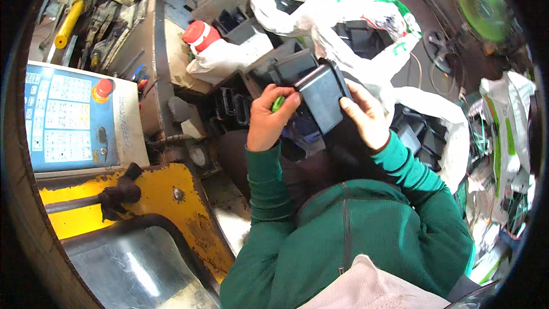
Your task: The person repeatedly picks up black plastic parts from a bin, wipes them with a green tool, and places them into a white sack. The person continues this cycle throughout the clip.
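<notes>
My right hand (367,113) grips a black, box-shaped plastic part (325,98) along its right side, with the thumb on its face. The part is tilted in front of my chest. Beside its left edge, my left hand (271,115) is closed around a small green-handled tool (278,103). Most of that tool is hidden by the fingers, so I cannot make out its kind. Beyond the part, more black plastic boxes (290,64) lie close to my hands.
White sacks (354,51) holding black parts stand ahead and to the right. A red-capped container (201,35) is at the back left. On my left are a blue control panel (68,117) with a red button and a yellow machine door (194,223). A green fan (483,8) stands far right.
</notes>
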### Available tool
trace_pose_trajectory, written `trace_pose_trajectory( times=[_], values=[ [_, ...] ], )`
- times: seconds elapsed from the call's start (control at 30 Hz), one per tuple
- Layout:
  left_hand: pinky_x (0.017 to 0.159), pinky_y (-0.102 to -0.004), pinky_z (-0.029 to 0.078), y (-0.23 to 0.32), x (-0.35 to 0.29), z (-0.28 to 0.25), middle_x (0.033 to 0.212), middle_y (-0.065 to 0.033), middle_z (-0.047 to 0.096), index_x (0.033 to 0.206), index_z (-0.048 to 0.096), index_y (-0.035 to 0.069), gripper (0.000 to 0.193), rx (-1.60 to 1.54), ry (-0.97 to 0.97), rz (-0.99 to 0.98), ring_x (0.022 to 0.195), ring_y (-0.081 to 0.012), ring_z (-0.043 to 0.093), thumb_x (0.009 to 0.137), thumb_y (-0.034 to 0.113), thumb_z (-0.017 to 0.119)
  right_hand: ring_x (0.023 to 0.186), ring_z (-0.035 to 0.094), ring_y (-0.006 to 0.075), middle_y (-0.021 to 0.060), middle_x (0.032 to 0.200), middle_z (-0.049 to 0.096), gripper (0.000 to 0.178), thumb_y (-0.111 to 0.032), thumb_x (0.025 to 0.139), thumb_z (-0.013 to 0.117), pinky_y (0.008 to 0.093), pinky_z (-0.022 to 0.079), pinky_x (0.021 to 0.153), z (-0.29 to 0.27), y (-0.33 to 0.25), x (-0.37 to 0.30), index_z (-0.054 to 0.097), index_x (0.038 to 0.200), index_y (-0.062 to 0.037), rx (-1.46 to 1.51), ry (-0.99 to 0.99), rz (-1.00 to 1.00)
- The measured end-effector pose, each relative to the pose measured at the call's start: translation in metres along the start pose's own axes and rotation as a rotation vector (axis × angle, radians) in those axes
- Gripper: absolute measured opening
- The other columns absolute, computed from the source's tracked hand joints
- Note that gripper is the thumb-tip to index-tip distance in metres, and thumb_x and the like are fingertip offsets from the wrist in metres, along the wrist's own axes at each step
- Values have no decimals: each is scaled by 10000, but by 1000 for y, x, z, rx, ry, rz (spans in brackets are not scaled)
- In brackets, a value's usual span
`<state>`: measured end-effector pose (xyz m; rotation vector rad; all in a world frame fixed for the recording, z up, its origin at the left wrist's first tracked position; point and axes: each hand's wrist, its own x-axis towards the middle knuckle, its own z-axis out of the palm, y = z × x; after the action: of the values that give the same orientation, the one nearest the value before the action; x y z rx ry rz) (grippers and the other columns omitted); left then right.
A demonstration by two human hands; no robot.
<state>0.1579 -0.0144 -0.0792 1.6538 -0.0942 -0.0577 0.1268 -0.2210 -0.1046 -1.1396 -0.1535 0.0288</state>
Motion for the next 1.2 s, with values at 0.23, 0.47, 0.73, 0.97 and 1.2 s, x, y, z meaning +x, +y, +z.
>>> trace_pose_trajectory(
  times=[0.23,0.47,0.73,0.97,1.2],
  values=[
    [433,-173,272,6,-42,20,642,86,404,1143,629,54,334,-359,-20,-71,500,5,349,833,-56,568,738,649,191,187,1072,616,539,-310,906,556,239,554,513,-83,-44,-82,430,1323,8,361,75,403],
    [438,-163,346,5,-59,46,721,51,459,1339,470,14,533,-498,-135,-128,500,-4,389,816,-72,533,682,669,195,185,1076,602,578,-441,962,445,251,572,464,-134,-60,-151,394,1340,-7,917,98,585],
    [422,-163,381,11,-60,68,892,-68,630,1484,231,115,756,-572,-296,-213,474,-11,423,788,-7,501,815,654,195,135,1088,638,433,-271,961,436,285,536,590,-182,-77,-190,430,1346,-74,168,446,483],
    [630,-304,534,-37,-55,80,947,-72,660,1375,416,149,586,-998,-264,-291,749,-155,644,818,78,581,1274,423,218,121,1337,498,532,-152,889,599,347,314,1068,-132,-57,-163,420,1383,-64,-558,167,217],
    [756,-342,547,-41,-53,77,1019,-52,637,1284,487,90,447,-1013,-385,-83,847,-169,648,871,173,635,830,566,53,-24,953,637,266,-224,923,608,210,445,715,-18,-37,-94,597,1131,-59,-38,-84,297]
  ],
)
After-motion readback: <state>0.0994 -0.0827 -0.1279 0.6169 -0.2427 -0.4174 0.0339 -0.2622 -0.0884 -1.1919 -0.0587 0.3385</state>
